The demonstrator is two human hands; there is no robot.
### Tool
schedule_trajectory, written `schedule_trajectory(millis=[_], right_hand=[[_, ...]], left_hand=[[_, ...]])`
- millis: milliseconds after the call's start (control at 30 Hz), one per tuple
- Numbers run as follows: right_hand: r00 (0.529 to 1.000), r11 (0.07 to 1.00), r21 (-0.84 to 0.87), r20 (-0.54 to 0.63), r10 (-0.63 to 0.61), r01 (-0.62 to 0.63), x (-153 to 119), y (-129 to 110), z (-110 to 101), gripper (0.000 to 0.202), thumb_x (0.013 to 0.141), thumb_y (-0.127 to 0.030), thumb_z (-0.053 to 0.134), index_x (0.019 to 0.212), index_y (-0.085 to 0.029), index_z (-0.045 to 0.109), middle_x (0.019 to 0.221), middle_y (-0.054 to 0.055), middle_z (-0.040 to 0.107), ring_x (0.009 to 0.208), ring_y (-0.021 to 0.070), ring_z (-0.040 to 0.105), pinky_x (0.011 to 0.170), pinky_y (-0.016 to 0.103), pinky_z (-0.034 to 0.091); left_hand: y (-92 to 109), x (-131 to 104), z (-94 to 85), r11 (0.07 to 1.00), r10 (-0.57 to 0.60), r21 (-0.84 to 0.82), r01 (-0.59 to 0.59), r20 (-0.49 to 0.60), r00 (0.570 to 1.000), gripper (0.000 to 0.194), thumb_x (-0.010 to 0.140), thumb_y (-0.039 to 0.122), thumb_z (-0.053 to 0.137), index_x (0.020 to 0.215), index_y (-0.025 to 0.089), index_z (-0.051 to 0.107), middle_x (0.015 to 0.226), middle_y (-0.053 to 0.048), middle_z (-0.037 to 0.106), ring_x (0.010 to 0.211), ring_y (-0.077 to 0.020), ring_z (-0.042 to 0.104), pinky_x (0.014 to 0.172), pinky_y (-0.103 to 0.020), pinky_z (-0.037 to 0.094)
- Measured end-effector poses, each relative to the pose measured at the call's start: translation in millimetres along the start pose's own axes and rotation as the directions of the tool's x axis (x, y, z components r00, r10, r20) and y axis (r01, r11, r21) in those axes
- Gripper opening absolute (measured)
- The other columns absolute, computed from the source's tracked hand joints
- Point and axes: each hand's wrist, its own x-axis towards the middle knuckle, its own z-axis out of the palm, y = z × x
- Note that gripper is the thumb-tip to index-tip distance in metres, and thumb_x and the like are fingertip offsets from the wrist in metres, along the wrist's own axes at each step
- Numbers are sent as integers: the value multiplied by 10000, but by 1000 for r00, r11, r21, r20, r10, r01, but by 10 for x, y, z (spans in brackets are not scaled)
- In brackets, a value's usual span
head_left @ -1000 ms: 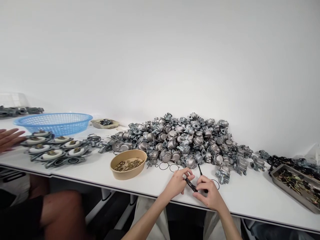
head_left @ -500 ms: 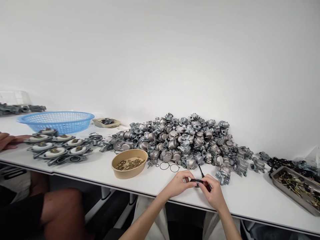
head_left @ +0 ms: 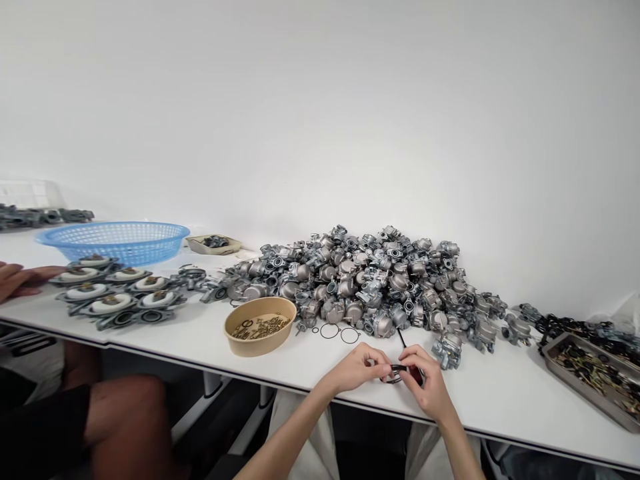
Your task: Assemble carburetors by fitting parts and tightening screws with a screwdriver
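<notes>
Our desk (head_left: pixel 500 393) carries a big heap of carburetors (head_left: pixel 350 273) toward its far edge. The blue basket (head_left: pixel 125 255) sits left of that, with float-fitted carburetor bodies (head_left: pixel 110 304) nearer the front edge and a co-worker's hand (head_left: pixel 20 279) beside them. A metal tray (head_left: pixel 590 407) of small parts lies to the right; a tan bowl (head_left: pixel 270 343) of brass-coloured parts stands near the front edge.

Just above that edge, our left hand (head_left: pixel 357 368) and right hand (head_left: pixel 425 383) pinch black rings (head_left: pixel 397 368) between them. Compared with a second ago, the bundle is no longer slanted but nearly level, its loops showing a gap; we judge that it is being worked, not yet set down. It lies between both sets of fingertips, touching each. A thin dark shaft (head_left: pixel 401 338) pokes out beyond our right fingers; we cannot tell whether they hold it. Loose rings (head_left: pixel 330 338) lie before the heap.
</notes>
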Motion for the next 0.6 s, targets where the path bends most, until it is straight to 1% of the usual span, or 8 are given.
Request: schedule_trajectory(millis=[67,133,267,300,367,467,533,600], right_hand=[[1000,1000,-7,-2,9,-9,0,16,9,120,940,-281,637,874,-214,712,989,89,691,538,123,482,520,276,418],[1000,1000,-20,-4,10,-10,0,28,20,117,930,-249,633,870,-215,727,999,93,710,533,122,491,519,273,417],[1000,999,-31,-9,-12,11,-2,46,37,171,930,-201,593,901,-214,761,1015,105,751,571,143,559,538,272,435],[1000,999,-32,-9,-14,13,-4,51,40,184,931,-198,584,918,-213,767,994,104,758,585,151,575,542,272,438],[1000,999,-40,-7,-1,1,-12,62,43,196,930,-206,577,949,-207,772,863,80,748,578,160,571,535,267,430],[999,998,-42,9,47,-47,-29,72,40,190,917,-242,592,987,-190,762,670,22,659,546,158,532,528,258,406],[997,998,-15,45,70,-69,-37,66,30,200,906,-273,609,1015,-179,748,657,8,631,565,158,529,546,259,404],[993,996,21,80,83,-85,-37,50,18,219,895,-316,634,1025,-173,739,665,-1,607,570,153,510,555,261,395]], left_hand=[[-10,-2,6,999,-53,0,53,4,999,564,767,717,749,687,159,787,718,-71,744,705,-192,620,722,-289,482],[-30,3,15,995,-96,15,96,-2,995,556,749,706,765,697,153,792,633,-57,710,624,-167,561,661,-276,455],[-62,23,37,995,-98,3,98,-4,995,564,754,696,768,813,137,803,565,2,609,535,-112,436,565,-241,366],[-64,27,41,997,-83,-2,83,-11,996,561,766,691,765,848,137,803,582,7,604,543,-111,438,565,-237,361],[-61,28,47,999,-50,5,50,-37,998,539,799,674,749,871,142,797,631,-1,622,584,-121,471,590,-238,376],[-54,24,45,1000,-13,20,14,-59,998,498,852,642,718,862,148,786,723,-33,692,674,-151,550,674,-254,428],[-59,23,36,1000,0,26,1,-50,999,490,861,634,715,853,148,779,765,-45,717,722,-167,583,721,-264,447],[-72,25,24,999,8,36,-7,-42,999,494,859,637,720,845,146,774,761,-40,707,728,-167,576,723,-263,441]])
